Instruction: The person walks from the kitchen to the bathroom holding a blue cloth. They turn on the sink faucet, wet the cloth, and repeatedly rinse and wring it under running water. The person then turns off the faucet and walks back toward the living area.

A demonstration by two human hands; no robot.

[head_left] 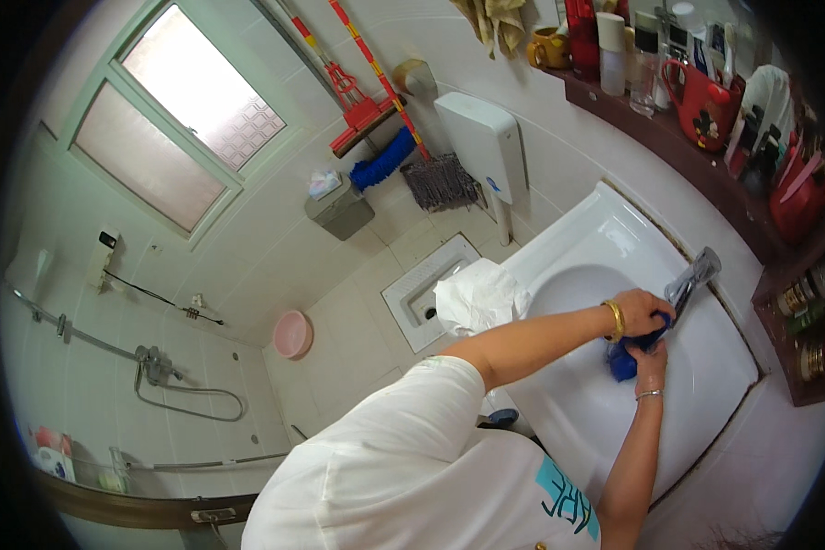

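My left hand (643, 314), with a gold bracelet at the wrist, grips the upper part of a dark blue cloth (621, 362) just beside the chrome faucet (691, 278). Lower down, my right hand (650, 361), wearing a silver bracelet, holds the same cloth from the near side. The cloth is bunched up, and its lower end hangs over the bowl of the white ceramic washbasin (570, 405). Part of the faucet's spout is hidden behind my left hand.
A dark red shelf (660, 144) with bottles and a red mug (708, 106) runs above the basin. A crumpled white plastic liner (481, 299) stands beside it, near a squat toilet (399, 295). Mops (440, 182), a grey bin (344, 213) and a pink tub (293, 335) stand farther off.
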